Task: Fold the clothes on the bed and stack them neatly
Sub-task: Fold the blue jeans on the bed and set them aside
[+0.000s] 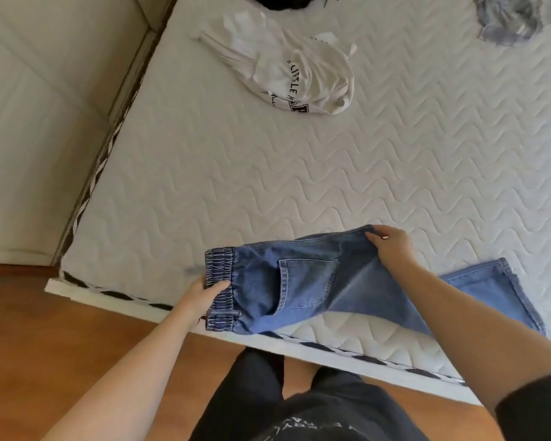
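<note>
A pair of blue jeans (pixel 309 291) lies folded lengthwise along the near edge of the white quilted mattress (pixel 299 179), elastic waistband to the left and leg hem out to the right. My left hand (pixel 204 294) grips the waistband. My right hand (pixel 392 246) pinches the far edge of the jeans at the seat. A crumpled white T-shirt (pixel 293 74) with black lettering sits farther back on the bed.
A black garment (pixel 283 1) lies at the top edge, and a bluish patterned garment (pixel 509 20) at the top right. A padded beige headboard (pixel 45 122) runs along the left. Wooden floor (pixel 93 345) lies between me and the bed.
</note>
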Tool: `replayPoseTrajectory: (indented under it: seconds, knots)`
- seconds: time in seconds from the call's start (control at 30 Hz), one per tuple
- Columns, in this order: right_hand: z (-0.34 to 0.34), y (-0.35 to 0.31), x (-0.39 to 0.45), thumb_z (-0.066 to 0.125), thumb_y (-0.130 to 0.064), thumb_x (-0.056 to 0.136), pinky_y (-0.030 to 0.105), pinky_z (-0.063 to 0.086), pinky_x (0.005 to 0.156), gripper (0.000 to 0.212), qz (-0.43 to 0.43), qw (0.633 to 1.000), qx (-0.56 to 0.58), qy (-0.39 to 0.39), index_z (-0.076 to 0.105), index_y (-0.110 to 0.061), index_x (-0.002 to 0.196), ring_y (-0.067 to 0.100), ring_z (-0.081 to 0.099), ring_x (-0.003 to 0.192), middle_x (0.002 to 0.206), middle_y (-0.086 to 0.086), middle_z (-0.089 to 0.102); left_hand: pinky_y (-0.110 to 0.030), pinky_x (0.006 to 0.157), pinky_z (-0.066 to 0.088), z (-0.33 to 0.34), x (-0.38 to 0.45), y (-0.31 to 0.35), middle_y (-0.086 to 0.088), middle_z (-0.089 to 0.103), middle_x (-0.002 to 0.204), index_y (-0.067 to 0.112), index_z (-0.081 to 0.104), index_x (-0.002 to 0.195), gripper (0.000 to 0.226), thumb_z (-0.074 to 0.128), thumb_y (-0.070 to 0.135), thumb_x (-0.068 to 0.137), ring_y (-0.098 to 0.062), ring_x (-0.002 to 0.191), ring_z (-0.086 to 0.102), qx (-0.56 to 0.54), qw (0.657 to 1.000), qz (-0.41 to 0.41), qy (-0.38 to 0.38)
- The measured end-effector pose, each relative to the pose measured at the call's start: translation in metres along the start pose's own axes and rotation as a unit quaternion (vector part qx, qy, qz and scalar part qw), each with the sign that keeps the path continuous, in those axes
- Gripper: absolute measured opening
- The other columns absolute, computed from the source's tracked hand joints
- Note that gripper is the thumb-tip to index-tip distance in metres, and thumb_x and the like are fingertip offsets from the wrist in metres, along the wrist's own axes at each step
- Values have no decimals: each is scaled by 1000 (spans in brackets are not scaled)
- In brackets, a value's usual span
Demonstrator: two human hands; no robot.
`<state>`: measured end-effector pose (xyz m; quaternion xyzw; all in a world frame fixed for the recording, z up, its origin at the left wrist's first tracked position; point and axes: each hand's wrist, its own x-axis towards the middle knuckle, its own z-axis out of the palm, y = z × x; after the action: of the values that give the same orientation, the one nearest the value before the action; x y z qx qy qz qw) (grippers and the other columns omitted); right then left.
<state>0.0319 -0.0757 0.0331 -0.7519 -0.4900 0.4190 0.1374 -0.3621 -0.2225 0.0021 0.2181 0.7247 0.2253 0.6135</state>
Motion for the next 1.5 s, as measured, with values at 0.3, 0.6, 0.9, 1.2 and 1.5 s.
replayPoseTrajectory:
  seconds: [0.3, 0.6, 0.9, 1.2, 1.5]
  knots:
    - [101, -95, 44, 48, -7, 97, 33, 46, 99, 39, 26, 995, 69, -63, 59, -19, 133, 21, 58, 116, 128, 3, 64, -30, 73, 43, -108, 66, 50, 3, 63, 103, 20, 53, 120, 35, 67, 33, 90, -16, 87, 58, 190, 970, 108, 110]
    - [106, -84, 14, 48, 0, 98, 29, 41, 97, 51, 18, 990, 49, -131, 40, -12, 147, 23, 49, 131, 145, 10, 49, -33, 89, 44, -86, 85, 53, -12, 64, 123, 8, 54, 129, 41, 61, 6, 89, -33, 111, 61, 265, 942, 124, 162]
    - [61, 19, -20, 51, -11, 99, 35, 35, 112, 43, 43, 993, -29, -102, 48, -13, 142, 24, 51, 128, 142, 7, 53, -35, 106, 39, 42, 63, 58, -5, 53, 142, 15, 49, 142, 45, 54, 16, 97, -24, 130, 49, 377, 906, 191, 1]
    - [-33, 170, -38, 48, -19, 98, 25, 40, 91, 45, 129, 990, 0, -53, 48, -24, 142, 20, 56, 120, 134, 1, 59, -33, 104, 36, 217, 45, 50, 0, 49, 144, 20, 49, 140, 45, 51, 16, 96, -22, 130, 46, 517, 810, 253, -114]
    - [-112, 306, -34, 55, -12, 94, 37, 42, 103, 58, 156, 986, -18, -61, 37, -18, 150, 27, 48, 131, 148, 7, 47, -33, 112, 30, 401, 45, 29, 1, 45, 150, 20, 45, 145, 54, 55, 17, 92, -18, 139, 38, 604, 700, 323, -202]
